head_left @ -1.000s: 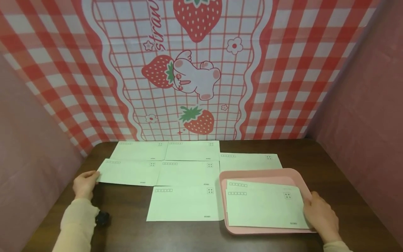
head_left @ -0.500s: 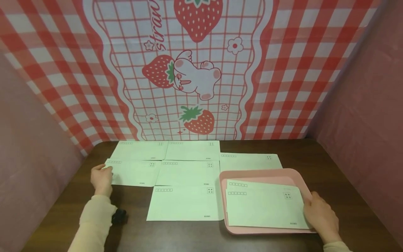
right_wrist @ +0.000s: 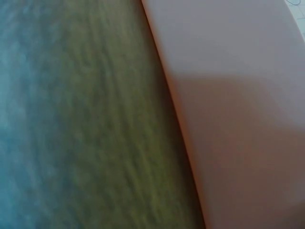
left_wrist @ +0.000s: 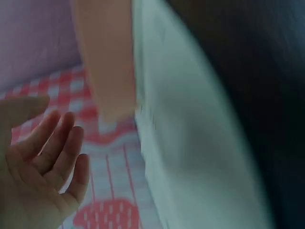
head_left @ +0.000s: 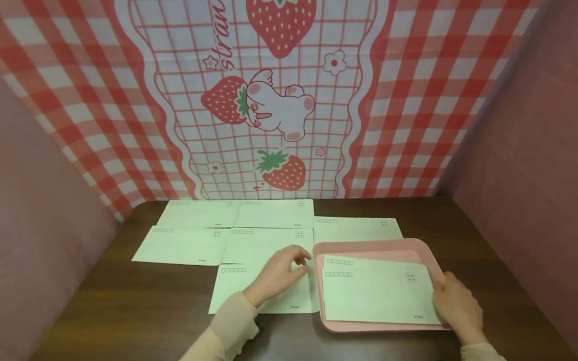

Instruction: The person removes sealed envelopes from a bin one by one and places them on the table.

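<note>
My left hand (head_left: 282, 273), fingers loosely bent and holding nothing, hovers over the front white envelope (head_left: 235, 296), just left of the pink tray (head_left: 370, 246). In the left wrist view the same hand (left_wrist: 43, 167) shows its palm and relaxed fingers beside the tray's wall (left_wrist: 107, 57). On the right, my other hand (head_left: 458, 306) grips the tray's right rim, thumb over the edge. Two overlapping envelopes show in the tray, the upper envelope (head_left: 375, 296) covering most of the lower. The right wrist view shows the tray's side (right_wrist: 228, 119) close up, with no fingers visible.
More envelopes lie flat in rows on the dark wooden table (head_left: 113, 301), among them a left envelope (head_left: 180, 245) and a back-right envelope (head_left: 356, 228) partly hidden by the tray. A red checked strawberry cloth (head_left: 280, 100) hangs behind the table; pink cloth (head_left: 528, 150) flanks it.
My left hand has let go of the left envelope's edge and moved right, over the front envelope beside the tray. The right hand and tray have stayed in place.
</note>
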`<state>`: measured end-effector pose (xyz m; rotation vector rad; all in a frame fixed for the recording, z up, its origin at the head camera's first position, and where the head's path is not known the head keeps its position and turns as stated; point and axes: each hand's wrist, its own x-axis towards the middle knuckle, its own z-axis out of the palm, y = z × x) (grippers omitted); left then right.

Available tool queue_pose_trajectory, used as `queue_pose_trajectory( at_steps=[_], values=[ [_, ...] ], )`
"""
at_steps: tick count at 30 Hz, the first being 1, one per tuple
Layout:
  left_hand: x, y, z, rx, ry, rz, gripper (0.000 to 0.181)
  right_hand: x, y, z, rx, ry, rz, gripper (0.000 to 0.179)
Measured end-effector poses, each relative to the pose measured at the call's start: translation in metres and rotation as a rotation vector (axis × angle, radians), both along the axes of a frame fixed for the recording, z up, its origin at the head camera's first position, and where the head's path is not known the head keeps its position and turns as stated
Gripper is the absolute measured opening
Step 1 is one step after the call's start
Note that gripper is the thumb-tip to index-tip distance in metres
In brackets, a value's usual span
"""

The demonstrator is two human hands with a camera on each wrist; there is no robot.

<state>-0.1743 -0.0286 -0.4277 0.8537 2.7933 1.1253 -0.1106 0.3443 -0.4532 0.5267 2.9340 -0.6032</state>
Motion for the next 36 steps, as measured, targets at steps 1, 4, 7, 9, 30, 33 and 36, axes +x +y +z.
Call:
queue_pose_trajectory(
  at_steps=[1, 4, 7, 9, 30, 33, 36],
  values=[
    [0.004, 0.01, -0.003, -0.073, 0.04, -0.057, 0.024, -0.001, -0.001, 0.0, -0.002, 0.002, 0.003, 0.046],
    [0.011, 0.032, -0.01, -0.328, 0.212, -0.108, 0.038, -0.003, -0.004, -0.001, -0.015, -0.008, 0.012, 0.047],
    [0.015, 0.046, -0.013, -0.531, 0.356, -0.081, 0.056, -0.001, -0.005, -0.003, -0.013, -0.011, 0.003, 0.044],
    [0.017, 0.051, -0.013, -0.606, 0.398, -0.064, 0.065, -0.001, -0.005, -0.003, -0.008, -0.004, 0.0, 0.043],
    [0.021, 0.08, -0.015, -0.84, 0.268, -0.094, 0.119, -0.001, -0.001, 0.0, -0.003, -0.026, -0.02, 0.046],
    [0.021, 0.08, -0.014, -0.832, 0.273, -0.089, 0.119, 0.0, 0.0, 0.0, -0.006, -0.026, -0.019, 0.045],
    [0.022, 0.08, -0.013, -0.82, 0.289, -0.082, 0.118, -0.001, 0.001, 0.001, -0.004, -0.021, -0.008, 0.045]
  ],
)
